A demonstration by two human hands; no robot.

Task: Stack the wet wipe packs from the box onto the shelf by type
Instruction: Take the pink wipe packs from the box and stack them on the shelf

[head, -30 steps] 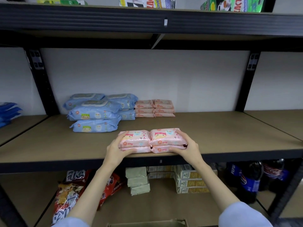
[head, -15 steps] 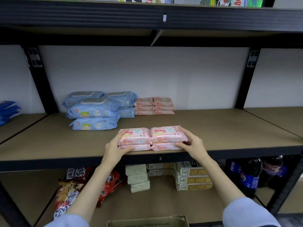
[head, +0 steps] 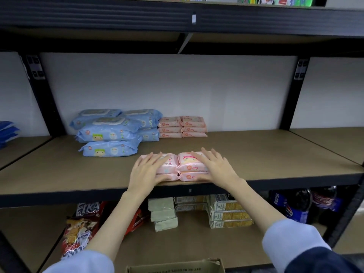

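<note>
A box (head: pixel 175 266) sits at the very bottom. Above it, the left hand (head: pixel 146 170) and right hand (head: pixel 214 166) lie flat with fingers spread on four pink packs (head: pixel 189 166), two piles side by side at the shelf (head: pixel 275 164) front. Farther back sit blue packs (head: pixel 110 134) and, just right of them, more pink ones (head: pixel 182 127).
</note>
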